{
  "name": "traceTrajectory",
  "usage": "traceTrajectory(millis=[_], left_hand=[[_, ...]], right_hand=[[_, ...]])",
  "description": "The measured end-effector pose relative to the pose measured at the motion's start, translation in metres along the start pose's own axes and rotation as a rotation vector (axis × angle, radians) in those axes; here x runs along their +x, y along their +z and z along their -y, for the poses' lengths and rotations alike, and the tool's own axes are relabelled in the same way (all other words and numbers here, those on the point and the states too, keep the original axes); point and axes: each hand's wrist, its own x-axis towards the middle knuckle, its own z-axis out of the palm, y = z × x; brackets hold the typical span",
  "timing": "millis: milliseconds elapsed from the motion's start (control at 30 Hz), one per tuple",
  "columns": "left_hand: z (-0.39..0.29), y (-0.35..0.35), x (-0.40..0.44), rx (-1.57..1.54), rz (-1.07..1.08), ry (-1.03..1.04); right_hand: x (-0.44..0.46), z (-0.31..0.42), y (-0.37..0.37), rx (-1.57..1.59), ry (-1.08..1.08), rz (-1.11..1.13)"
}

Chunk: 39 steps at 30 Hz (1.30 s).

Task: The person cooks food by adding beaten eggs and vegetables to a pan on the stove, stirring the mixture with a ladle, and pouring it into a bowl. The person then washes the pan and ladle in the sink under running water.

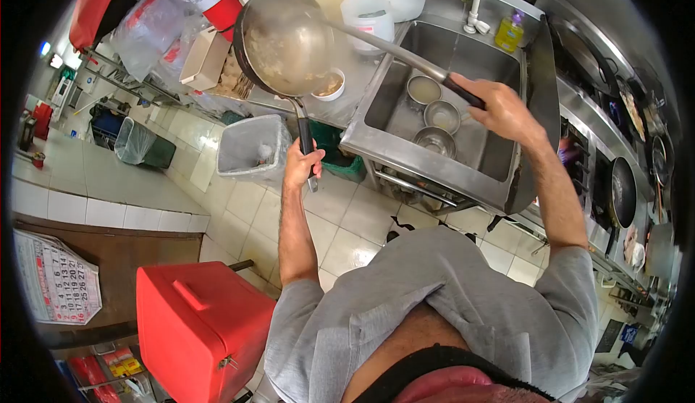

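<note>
My left hand [302, 164] is wrapped around the dark handle of a wok [293, 48], which is held up over the counter at the upper middle. Pale food or residue shows inside the wok, somewhat hazy. In my right hand [503, 111] is the black grip of a long-handled metal cooking utensil [402, 52]. Its shaft crosses above the sink and reaches the wok; I cannot make out its head clearly. A small white bowl [330, 85] with brownish food stands on the counter beside the wok's right edge.
Several metal bowls [441, 117] sit in the steel sink [347, 141], below a white tap [472, 5]. A yellow soap bottle [510, 32] stands behind. Bins [250, 146] are under the counter. A stove with pans [622, 193] lines the right; a red box [199, 323] is lower left.
</note>
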Motion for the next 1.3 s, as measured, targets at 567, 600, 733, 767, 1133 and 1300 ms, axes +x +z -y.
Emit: traceTrajectory(millis=[567, 600, 733, 767, 1133, 1300], left_hand=[[0.005, -0.006, 0.000, 0.173, -0.029, 0.021], [0.003, -0.005, 0.003, 0.259, -0.059, 0.050], [-0.001, -0.003, 0.007, 0.379, -0.066, 0.087], [0.000, -0.002, 0.007, 0.385, -0.057, 0.082], [0.002, 0.019, 0.029, 0.277, -0.133, 0.056], [-0.007, 0.069, 0.017, -0.047, -0.081, 0.044]], right_hand=[[-0.006, -0.016, 0.004, -0.072, -0.028, -0.130], [-0.009, -0.015, 0.023, 0.119, 0.072, -0.127], [-0.037, 0.008, 0.063, 0.391, 0.298, -0.050], [-0.046, 0.015, 0.061, 0.409, 0.345, 0.043], [-0.120, 0.005, 0.001, 0.020, 0.212, 0.074], [-0.157, 0.018, 0.024, 1.004, 0.785, 0.012]])
